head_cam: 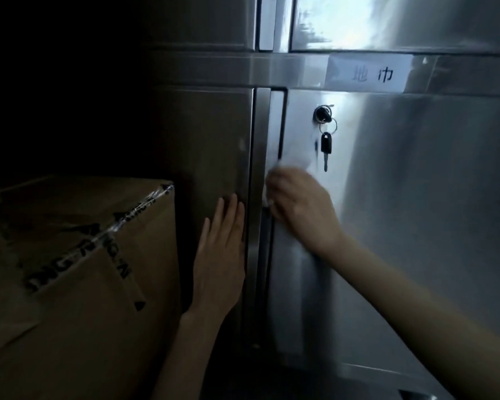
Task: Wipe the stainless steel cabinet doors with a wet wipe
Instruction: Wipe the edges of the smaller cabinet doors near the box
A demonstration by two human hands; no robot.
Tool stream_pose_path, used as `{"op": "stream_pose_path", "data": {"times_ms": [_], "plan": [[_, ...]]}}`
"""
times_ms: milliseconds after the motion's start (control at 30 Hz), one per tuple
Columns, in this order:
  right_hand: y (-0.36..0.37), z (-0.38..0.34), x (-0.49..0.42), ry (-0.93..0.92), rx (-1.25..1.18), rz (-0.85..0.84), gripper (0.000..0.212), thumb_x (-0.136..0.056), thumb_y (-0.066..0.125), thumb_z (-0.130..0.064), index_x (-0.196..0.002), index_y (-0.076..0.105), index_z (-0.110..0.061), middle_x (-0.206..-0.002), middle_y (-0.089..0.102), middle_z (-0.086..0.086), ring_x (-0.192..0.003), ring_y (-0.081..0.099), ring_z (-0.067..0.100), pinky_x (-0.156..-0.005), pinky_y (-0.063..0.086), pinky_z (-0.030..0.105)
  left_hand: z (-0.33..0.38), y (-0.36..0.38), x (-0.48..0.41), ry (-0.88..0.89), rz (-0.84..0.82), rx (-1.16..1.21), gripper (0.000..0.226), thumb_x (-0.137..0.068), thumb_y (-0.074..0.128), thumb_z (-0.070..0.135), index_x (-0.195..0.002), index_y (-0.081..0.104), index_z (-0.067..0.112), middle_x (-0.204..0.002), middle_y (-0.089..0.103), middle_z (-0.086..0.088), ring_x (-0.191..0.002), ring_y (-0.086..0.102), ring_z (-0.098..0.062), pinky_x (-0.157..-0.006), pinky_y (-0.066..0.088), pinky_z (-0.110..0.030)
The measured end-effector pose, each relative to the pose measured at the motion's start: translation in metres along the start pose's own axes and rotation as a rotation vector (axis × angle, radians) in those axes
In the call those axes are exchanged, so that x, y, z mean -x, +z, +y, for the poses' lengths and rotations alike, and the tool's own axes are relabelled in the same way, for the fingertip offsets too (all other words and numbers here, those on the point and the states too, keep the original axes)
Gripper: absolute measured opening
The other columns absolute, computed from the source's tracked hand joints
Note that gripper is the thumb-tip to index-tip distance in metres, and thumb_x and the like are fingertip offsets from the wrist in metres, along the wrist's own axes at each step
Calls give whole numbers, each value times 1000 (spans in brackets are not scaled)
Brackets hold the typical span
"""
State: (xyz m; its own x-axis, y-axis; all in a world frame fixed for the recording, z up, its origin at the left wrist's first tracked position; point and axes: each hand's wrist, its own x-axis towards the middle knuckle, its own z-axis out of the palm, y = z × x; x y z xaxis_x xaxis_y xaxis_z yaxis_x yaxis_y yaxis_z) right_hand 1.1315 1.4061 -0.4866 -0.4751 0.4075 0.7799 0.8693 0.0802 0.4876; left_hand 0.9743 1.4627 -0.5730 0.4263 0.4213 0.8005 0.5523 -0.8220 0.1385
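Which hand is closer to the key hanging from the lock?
Right. The right hand, holding the wipe, is just below and left of the key; the left hand lies flat on the neighbouring door, farther left.

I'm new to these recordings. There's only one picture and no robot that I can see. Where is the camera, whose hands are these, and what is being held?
There is no machine here. A person works with bare hands, and the single picture comes from a camera worn on their head, looking forward and down. That means the two arms reaching in from below are the wearer's own. The left hand lies flat, fingers straight, on the left cabinet door. The right hand grips a white wet wipe, which looks blurred, at the left edge of the right cabinet door. This is just below a lock with a black key hanging beneath it. A paper label sits on the rail above that door. A taped cardboard box stands to the left.
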Motion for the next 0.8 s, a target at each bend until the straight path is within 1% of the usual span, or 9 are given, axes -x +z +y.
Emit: {"op": "stream_pose_path", "data": {"times_ms": [100, 200, 267, 367, 433, 500, 567, 733, 800], "plan": [[-3, -15, 22, -148, -11, -102, 12, -80, 66, -11, -76, 73, -3, -89, 72, 9, -91, 69, 23, -81, 54, 29, 1, 1, -1, 4, -48, 5, 78, -82, 65, -5, -149, 27, 7, -158, 16, -6, -146, 15, -31, -115, 13, -48], [-6, -9, 5, -45, 23, -66, 4, -74, 74, -7, -72, 72, -4, -86, 71, 8, -88, 69, 21, -77, 51, 27, 3, 6, -1, 14, -57, 49, 80, -82, 65, -4, -149, 24, 12, -157, 10, -1, -147, 11, -25, -116, 11, -42], [-7, -12, 3, -34, 32, -66, 5, -73, 76, -5, -72, 72, -3, -83, 71, 9, -86, 69, 22, -75, 51, 28, 5, 6, 0, 14, -56, 88, 78, -84, 62, -4, -148, 21, 14, -157, 10, 0, -147, 8, -21, -118, 8, -37], [-13, -19, 29, -65, -48, -99, 6, -75, 76, -4, -74, 72, 0, -83, 71, 12, -84, 69, 26, -68, 55, 31, 14, -2, -7, 70, -1, 154, 61, -89, 50, 2, -147, 33, 5, -157, 17, -5, -146, 7, -15, -118, 3, -31], [-30, -14, 49, 35, -102, -78, 10, -82, 68, -5, -78, 71, 4, -87, 71, 14, -86, 68, 28, -67, 56, 33, 23, -11, -13, 120, 36, 190, 59, -88, 46, 3, -146, 36, 1, -156, 20, -7, -146, 8, -13, -118, 5, -32], [-60, 1, 73, 164, -119, -33, 15, -88, 62, -6, -85, 70, 6, -93, 70, 14, -92, 66, 28, -75, 55, 34, 34, -20, -19, 160, 59, 214, 59, -87, 44, 1, -146, 36, 0, -156, 22, -7, -147, 11, -16, -120, 7, -33], [-98, 21, 99, 236, -80, -2, 15, -88, 61, -6, -92, 70, 5, -98, 69, 13, -97, 63, 28, -84, 52, 33, 49, -26, -24, 207, 62, 235, 58, -88, 42, 3, -145, 36, -2, -155, 26, -8, -147, 15, -18, -121, 7, -31], [-205, 75, 158, 339, 124, -48, 13, -88, 64, -5, -97, 71, 1, -103, 68, 9, -102, 60, 27, -81, 50, 37, 123, -15, -45, 459, 15, 292, 57, -85, 38, 11, -141, 39, 1, -149, 39, -10, -143, 27, -24, -119, 17, -39], [-243, 96, 176, 364, 217, -79, 14, -89, 64, -7, -98, 71, 0, -104, 68, 8, -102, 60, 26, -79, 51, 37, 169, -4, -57, 558, 2, 324, 56, -83, 39, 10, -139, 46, 3, -146, 46, -9, -141, 31, -24, -116, 22, -41]]}}
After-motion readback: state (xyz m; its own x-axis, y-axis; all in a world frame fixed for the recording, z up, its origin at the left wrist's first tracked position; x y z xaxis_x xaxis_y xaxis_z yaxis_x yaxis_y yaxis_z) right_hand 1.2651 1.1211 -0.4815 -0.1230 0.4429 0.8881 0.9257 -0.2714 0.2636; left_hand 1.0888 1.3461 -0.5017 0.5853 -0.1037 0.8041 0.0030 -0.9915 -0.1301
